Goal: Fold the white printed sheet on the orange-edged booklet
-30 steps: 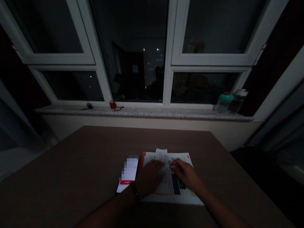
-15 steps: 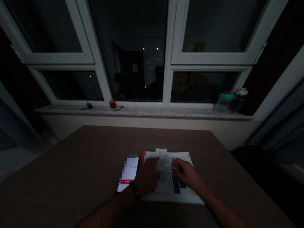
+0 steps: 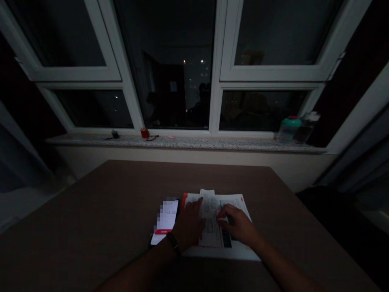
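My left hand (image 3: pixel 187 225), with a dark band on its wrist, lies with fingers spread on a narrow printed sheet (image 3: pixel 211 239). That sheet rests on a wider printed booklet (image 3: pixel 234 198) with orange corners, and its top end sticks out past the booklet. Curled in a pinch over the sheet's right edge is my right hand (image 3: pixel 238 225). Something small and pinkish (image 3: pixel 218 215) shows at its fingertips, too dim to name. A lit phone (image 3: pixel 165 219) lies just left of my left hand, part of its screen blurred out.
The brown table (image 3: pixel 121 202) stands before a window with a speckled stone sill (image 3: pixel 194 142). On the sill are a small red container (image 3: pixel 144 132), a small dark bottle (image 3: pixel 114 134), a teal-lidded bottle (image 3: pixel 289 129) and a clear bottle (image 3: pixel 306 127).
My right hand has shifted slightly left, from over the booklet to the narrow sheet's right edge. The left hand stays in place on the sheet.
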`<state>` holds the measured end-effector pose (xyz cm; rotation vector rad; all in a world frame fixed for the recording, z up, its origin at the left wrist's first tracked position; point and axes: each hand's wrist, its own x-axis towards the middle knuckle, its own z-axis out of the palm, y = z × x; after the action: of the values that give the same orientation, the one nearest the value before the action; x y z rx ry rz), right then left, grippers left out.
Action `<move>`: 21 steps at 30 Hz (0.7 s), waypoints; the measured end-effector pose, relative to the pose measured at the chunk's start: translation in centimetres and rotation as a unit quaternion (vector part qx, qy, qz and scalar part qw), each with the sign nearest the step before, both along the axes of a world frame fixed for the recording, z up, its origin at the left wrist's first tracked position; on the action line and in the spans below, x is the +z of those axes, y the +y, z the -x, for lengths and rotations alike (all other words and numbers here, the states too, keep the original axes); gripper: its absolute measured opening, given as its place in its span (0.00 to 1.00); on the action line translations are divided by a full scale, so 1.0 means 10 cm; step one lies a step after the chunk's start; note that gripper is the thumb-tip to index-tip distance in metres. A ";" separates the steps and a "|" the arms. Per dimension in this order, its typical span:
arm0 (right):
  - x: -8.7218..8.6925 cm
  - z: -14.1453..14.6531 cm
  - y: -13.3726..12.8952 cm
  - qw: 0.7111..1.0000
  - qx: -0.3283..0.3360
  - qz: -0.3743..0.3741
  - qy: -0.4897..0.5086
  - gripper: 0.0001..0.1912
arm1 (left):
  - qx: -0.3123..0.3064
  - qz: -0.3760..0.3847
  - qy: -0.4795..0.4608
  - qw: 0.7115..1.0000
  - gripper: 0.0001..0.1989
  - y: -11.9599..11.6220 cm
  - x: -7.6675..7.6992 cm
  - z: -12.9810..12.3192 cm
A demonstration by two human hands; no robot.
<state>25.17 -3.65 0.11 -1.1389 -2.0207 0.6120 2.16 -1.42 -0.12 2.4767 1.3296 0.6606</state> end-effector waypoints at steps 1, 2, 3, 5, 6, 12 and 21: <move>0.00 0.00 0.00 1.000 0.001 0.002 0.003 0.05 | 0.000 0.001 -0.007 1.000 0.36 0.00 0.00 0.00; 0.00 0.00 0.00 1.000 0.001 0.004 0.007 0.05 | 0.000 0.000 -0.016 1.000 0.37 0.00 0.00 0.00; 0.00 0.00 0.00 1.000 0.002 0.006 0.009 0.05 | -0.002 -0.001 -0.025 1.000 0.37 0.01 0.01 0.00; 0.00 0.00 0.00 1.000 0.000 0.009 0.011 0.06 | -0.019 -0.006 -0.049 0.999 0.37 0.01 0.01 0.00; 0.00 0.00 0.00 1.000 0.001 0.011 0.011 0.06 | -0.033 -0.008 -0.061 0.998 0.37 0.01 0.02 0.00; 0.03 -0.02 -0.01 1.000 0.010 0.018 0.007 0.07 | -0.125 0.011 -0.122 0.985 0.29 -0.04 0.08 -0.02; 0.05 -0.03 -0.05 0.997 -0.042 -0.044 0.039 0.02 | -0.143 0.048 -0.105 0.983 0.25 -0.03 0.16 -0.06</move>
<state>25.50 -4.17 0.63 -1.1245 -1.9045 0.5111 2.73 -1.70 1.49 2.3784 0.8867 0.7421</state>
